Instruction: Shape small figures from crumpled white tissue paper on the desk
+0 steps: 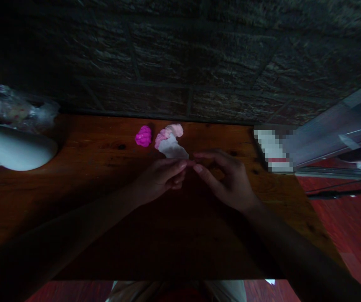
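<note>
Centre of frame: your left hand [168, 174] and right hand [231, 178] nearly meet at the fingertips, thumbs and forefingers curled close; too dark to tell whether either grip holds anything. Just above your left: crumpled white piece [171, 149], ruffled pale-pink pieces [174, 129] adjoining. Ridged magenta lump [143, 136] farther left, on the brown wooden desk [101, 144].

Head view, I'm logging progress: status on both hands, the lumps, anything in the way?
Left hand, right hand: fingertips close together, grip unclear. Magenta lump left of pink lumps and white piece. Left hand possibly hides white piece's edge.
</note>
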Tool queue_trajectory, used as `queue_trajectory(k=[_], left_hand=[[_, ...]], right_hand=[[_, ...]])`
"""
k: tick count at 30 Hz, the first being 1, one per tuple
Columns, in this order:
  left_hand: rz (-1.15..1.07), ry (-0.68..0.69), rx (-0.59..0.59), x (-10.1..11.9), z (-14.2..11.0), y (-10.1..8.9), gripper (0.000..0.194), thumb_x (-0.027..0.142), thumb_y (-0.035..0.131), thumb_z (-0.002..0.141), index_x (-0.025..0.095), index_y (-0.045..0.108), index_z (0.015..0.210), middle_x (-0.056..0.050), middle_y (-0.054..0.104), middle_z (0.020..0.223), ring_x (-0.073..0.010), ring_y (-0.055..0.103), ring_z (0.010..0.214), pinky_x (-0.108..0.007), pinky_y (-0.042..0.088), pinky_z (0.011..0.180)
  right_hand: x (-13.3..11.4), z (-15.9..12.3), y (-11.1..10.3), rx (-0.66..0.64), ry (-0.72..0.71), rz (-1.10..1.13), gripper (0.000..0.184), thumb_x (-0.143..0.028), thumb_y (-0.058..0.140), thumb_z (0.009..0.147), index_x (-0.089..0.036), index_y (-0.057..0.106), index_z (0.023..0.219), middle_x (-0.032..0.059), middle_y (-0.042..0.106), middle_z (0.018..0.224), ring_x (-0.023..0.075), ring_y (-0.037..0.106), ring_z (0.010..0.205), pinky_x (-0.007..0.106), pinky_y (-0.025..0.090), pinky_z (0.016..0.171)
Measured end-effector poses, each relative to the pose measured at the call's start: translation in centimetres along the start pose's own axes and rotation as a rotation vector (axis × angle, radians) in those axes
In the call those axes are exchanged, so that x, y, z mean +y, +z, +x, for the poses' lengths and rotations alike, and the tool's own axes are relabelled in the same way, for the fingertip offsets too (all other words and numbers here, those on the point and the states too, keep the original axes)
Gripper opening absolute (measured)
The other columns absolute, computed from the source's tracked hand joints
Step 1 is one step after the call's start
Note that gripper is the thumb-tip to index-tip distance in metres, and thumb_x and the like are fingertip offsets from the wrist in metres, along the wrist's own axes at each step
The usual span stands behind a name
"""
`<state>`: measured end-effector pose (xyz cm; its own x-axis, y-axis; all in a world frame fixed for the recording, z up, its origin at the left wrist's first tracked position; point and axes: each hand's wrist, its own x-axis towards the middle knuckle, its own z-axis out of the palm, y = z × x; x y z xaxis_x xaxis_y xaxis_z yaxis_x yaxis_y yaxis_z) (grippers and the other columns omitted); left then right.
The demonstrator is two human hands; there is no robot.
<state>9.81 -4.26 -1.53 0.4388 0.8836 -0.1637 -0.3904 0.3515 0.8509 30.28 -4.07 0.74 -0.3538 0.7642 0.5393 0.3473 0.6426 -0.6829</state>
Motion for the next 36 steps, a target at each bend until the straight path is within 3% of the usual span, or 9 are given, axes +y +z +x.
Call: queue_trajectory(k=[4,9,14,18,22,30,36], left_hand=[[-0.010,-0.019,-0.029,-0.06,0.01,-0.29,0.038,0.033,0.089,0.080,0.020,0.079,0.114,0.000,0.068,0.082,-0.0073,0.061,0.063,-0.018,0.047,0.054],[-0.040,-0.072,-0.016,0.01,0.08,-0.59,0.034,0.026,0.084,0.086,0.020,0.076,0.118,-0.005,0.077,0.099,-0.0119,0.073,0.068,-0.019,0.054,0.057],[-0.061,-0.102,-0.086,-0.10,0.01,-0.31,0.040,0.045,0.069,0.097,0.015,0.069,0.123,-0.009,0.079,0.090,-0.0179,0.077,0.067,-0.023,0.057,0.056],[0.040,-0.067,-0.147,-0.14,-0.23,-0.02,0.046,0.048,0.078,0.090,0.016,0.066,0.122,-0.012,0.079,0.104,-0.0168,0.076,0.065,-0.022,0.055,0.052],[0.092,-0.024,-0.164,-0.15,-0.35,0.02,0.043,0.043,0.082,0.088,0.016,0.066,0.118,-0.005,0.075,0.092,-0.0129,0.072,0.058,-0.019,0.050,0.048],[0.054,-0.079,-0.145,0.23,-0.39,0.04,0.039,0.047,0.083,0.084,0.014,0.070,0.101,-0.001,0.069,0.075,-0.0127,0.067,0.056,-0.020,0.046,0.048],[0.083,-0.043,-0.143,0.13,-0.36,0.12,0.039,0.045,0.087,0.079,0.014,0.070,0.096,-0.001,0.068,0.073,-0.0106,0.063,0.055,-0.019,0.043,0.046]], right_hand=[[0.14,-0.04,-0.10,-0.002,0.002,0.004,0.020,-0.024,0.071,0.097,-0.016,0.073,0.115,0.0089,0.081,0.106,0.0184,0.077,0.095,0.031,0.062,0.084],[0.10,0.04,-0.24,0.004,0.012,0.020,0.020,-0.024,0.072,0.096,-0.020,0.073,0.115,0.0067,0.081,0.106,0.0184,0.077,0.095,0.032,0.063,0.083],[-0.04,0.12,-0.27,-0.097,-0.101,0.049,0.034,-0.021,0.078,0.091,-0.022,0.070,0.124,0.0101,0.075,0.122,0.0211,0.072,0.112,0.037,0.062,0.096],[0.16,-0.20,0.22,-0.140,-0.106,0.048,0.032,-0.019,0.075,0.092,-0.023,0.070,0.124,0.0122,0.071,0.126,0.0224,0.070,0.117,0.040,0.060,0.100],[0.27,-0.42,0.41,-0.134,-0.123,0.055,0.018,-0.018,0.073,0.093,-0.023,0.072,0.111,0.0114,0.071,0.125,0.0223,0.071,0.116,0.039,0.060,0.099],[-0.19,-0.17,-0.11,-0.101,-0.035,0.027,0.014,-0.020,0.074,0.092,-0.022,0.073,0.106,0.0110,0.071,0.122,0.0226,0.072,0.110,0.037,0.063,0.090],[-0.09,-0.45,0.28,-0.132,-0.119,0.039,0.024,-0.019,0.071,0.095,-0.025,0.073,0.118,0.0105,0.072,0.125,0.0226,0.072,0.116,0.039,0.063,0.095]])
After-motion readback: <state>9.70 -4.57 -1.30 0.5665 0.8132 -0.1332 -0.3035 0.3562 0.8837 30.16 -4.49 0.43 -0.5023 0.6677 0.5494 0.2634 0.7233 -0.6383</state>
